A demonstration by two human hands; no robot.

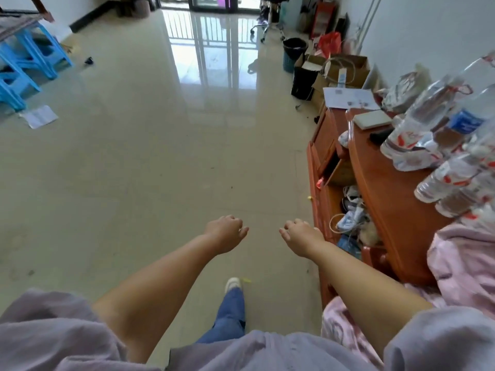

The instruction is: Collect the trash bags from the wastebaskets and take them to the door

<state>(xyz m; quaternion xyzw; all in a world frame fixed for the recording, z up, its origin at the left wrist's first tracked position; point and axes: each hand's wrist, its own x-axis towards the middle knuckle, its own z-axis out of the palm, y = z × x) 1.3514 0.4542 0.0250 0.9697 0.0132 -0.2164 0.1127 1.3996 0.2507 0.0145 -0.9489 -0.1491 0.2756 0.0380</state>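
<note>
Empty hands, black-lined wastebasket far off

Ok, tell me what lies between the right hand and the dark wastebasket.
Head view: bare shiny floor most of the way from the right hand to the wastebasket, with a black bag near it.

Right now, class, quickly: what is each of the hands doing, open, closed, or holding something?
Left hand: open, fingers loosely curled, holding nothing.
Right hand: open, fingers loosely curled, holding nothing.
</note>
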